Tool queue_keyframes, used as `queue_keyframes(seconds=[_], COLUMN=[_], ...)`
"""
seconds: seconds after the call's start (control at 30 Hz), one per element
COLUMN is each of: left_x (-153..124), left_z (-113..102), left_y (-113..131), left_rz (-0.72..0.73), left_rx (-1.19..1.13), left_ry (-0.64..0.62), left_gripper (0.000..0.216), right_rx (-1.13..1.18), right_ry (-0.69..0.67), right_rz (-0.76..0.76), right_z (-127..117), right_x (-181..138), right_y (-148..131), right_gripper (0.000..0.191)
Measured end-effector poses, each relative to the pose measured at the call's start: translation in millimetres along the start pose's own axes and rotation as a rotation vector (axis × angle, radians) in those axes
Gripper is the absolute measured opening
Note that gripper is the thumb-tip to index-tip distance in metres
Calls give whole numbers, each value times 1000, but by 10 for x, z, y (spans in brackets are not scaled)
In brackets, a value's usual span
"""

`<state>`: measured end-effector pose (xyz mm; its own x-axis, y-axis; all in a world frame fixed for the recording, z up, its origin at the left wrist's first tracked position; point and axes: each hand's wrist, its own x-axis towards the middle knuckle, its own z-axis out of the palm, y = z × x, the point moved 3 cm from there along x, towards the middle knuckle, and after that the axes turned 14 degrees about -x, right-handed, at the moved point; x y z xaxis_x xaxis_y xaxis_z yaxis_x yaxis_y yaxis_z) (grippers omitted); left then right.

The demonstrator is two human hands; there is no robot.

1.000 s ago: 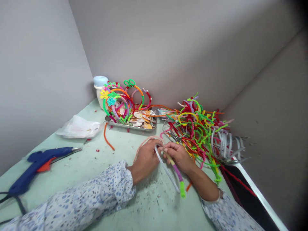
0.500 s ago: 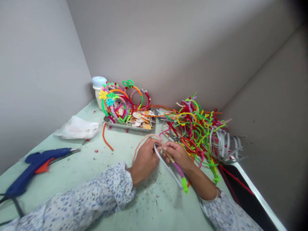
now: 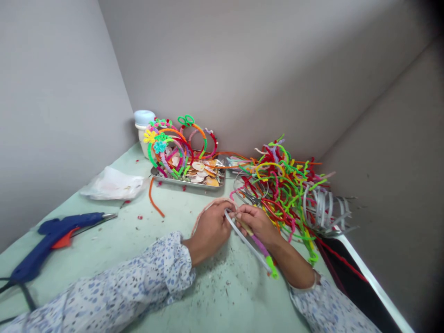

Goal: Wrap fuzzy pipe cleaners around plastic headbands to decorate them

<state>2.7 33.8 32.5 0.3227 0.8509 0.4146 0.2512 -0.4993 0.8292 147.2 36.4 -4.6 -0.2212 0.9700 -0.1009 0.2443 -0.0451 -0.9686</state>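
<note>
Thin bent headband of smooth grey-white plastic: held over the middle of the pale green tabletop, bend up at the fingers; long axis slanting down to the lower right, both ends free.
Wrapped arm of the headband, in fuzzy beige, purple and lime green: leads away from the right fingertips, nearer the right hand; bare arm alongside on the left.
Thin pale peach fuzzy stem: arcs leftward from the fingertips, around the far side of the left hand; so on the opposite side of the grip from the wrapped arm.
Left hand: closed around the bend, bare arm emerging beside the thumb.
Right hand: narrow pinch at the upper part of the wrapped arm, nearly touching the left; exact contact too small to tell.
Against a second ago: headband ends swung further right, gap between the arms narrower in view, bare end now meeting the green tip; hands almost unmoved.
Around: tangled heap of multicoloured fuzzy stems just beyond the right hand; blue glue gun with orange trigger well apart, far left.
</note>
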Motion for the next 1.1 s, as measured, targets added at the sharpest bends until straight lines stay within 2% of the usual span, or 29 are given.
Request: queue_keyframes(seconds=[0.37, 0.5, 0.67, 0.9, 1.1], left_x=[38, 46, 42, 48, 41], left_z=[2, 1, -14, -38, -19], left_y=[-21, 10, 38, 50, 23], left_rz=[-1, 1, 12, 16, -35], left_rx=[-91, -80, -72, -49, -126], left_ry=[-125, -166, -146, -88, -147], left_gripper=[28, 27, 25, 23, 23], right_rx=[46, 18, -51, 39, -36], right_ry=[-59, -78, -70, -106, -106], right_rz=[34, 57, 39, 30, 25], right_z=[-56, -76, -95, -121, -107], right_x=[5, -12, -17, 57, 5], right_y=[32, -33, -113, 70, -107], right_gripper=[17, 19, 18, 22, 17])
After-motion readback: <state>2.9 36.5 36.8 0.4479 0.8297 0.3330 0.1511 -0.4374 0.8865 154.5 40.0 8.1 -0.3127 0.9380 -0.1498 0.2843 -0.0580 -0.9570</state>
